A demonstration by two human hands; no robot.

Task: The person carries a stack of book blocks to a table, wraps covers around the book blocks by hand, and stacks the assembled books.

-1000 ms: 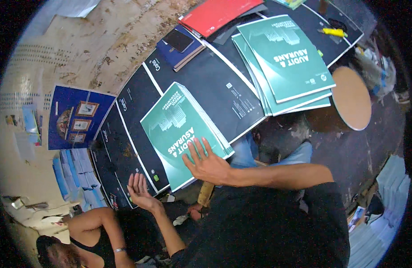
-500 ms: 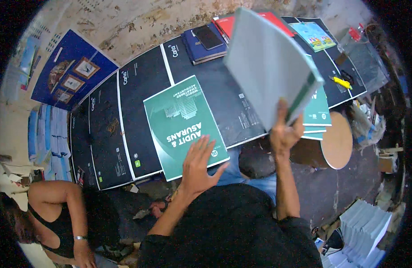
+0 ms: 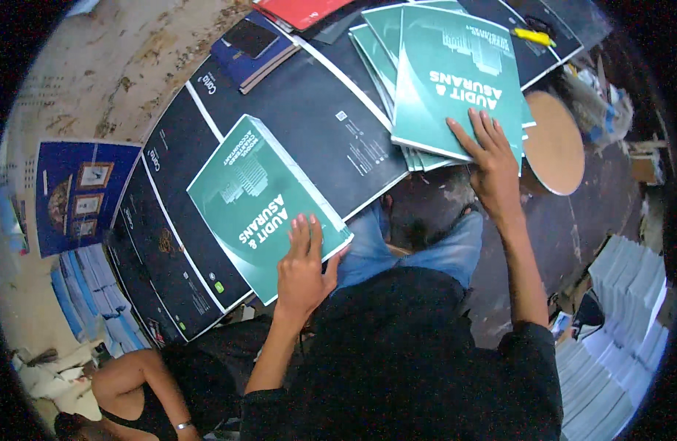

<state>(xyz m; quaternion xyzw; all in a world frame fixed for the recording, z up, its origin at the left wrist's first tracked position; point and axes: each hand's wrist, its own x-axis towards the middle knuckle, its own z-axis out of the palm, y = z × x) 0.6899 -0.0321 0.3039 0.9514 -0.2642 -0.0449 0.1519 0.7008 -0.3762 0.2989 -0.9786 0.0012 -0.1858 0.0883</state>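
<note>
Both my hands rest on books with green covers on the black-covered table. My left hand (image 3: 301,268) is open, its fingers flat on the near edge of a thick green book (image 3: 239,191) and its thumb spread at the side. Farther right, my right hand (image 3: 494,165) lies open on the top book (image 3: 441,88) of a loose pile. Its fingers are stretched over the lower cover. Beneath it, other green books (image 3: 375,55) stick out at uneven angles.
A dark phone (image 3: 250,38) sits on blue books (image 3: 276,59) at the back, near a red folder (image 3: 301,11). A yellow cutter (image 3: 533,37) lies far right. A round brown stool (image 3: 555,143) stands beside the table. Another person's arm (image 3: 158,389) is at lower left; paper stacks (image 3: 625,294) stand at lower right.
My right hand has lowered the raised book onto the right-hand pile and let go of its edge. My left hand stays on the left book. The whole view has turned.
</note>
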